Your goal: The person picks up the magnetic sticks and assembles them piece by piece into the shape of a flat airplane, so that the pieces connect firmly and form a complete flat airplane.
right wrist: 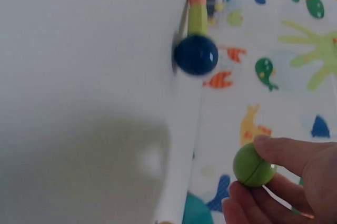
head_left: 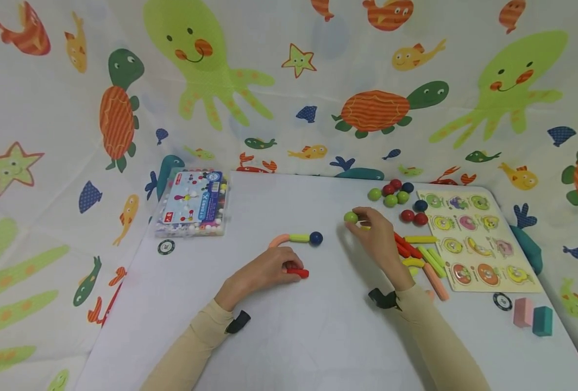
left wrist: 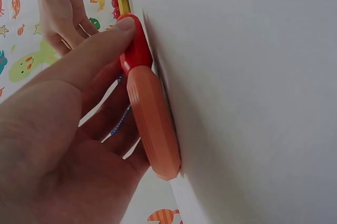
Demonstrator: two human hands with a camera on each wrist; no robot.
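Observation:
My left hand (head_left: 264, 271) pinches a red toy piece (head_left: 299, 272); in the left wrist view the thumb presses this red piece (left wrist: 136, 50), and a salmon curved rod (left wrist: 152, 121) adjoins it. Just beyond that hand, in the head view, the salmon curved rod (head_left: 279, 239) meets a lime rod (head_left: 299, 238), which ends in a navy ball (head_left: 315, 238). The fingers partly hide the joint at the red piece. Farther right, my right hand (head_left: 378, 239) pinches a green ball (head_left: 351, 217) between thumb and fingers, raised off the table.
Loose balls (head_left: 389, 189) in several colours lie at the back right. Colored rods (head_left: 434, 277) are scattered beside a wooden picture puzzle board (head_left: 509, 285). A clear boxed bead set (head_left: 191, 201) sits back left, near a round token (head_left: 166, 247). Pink (head_left: 523, 313) and teal blocks (head_left: 542, 321) stand front right.

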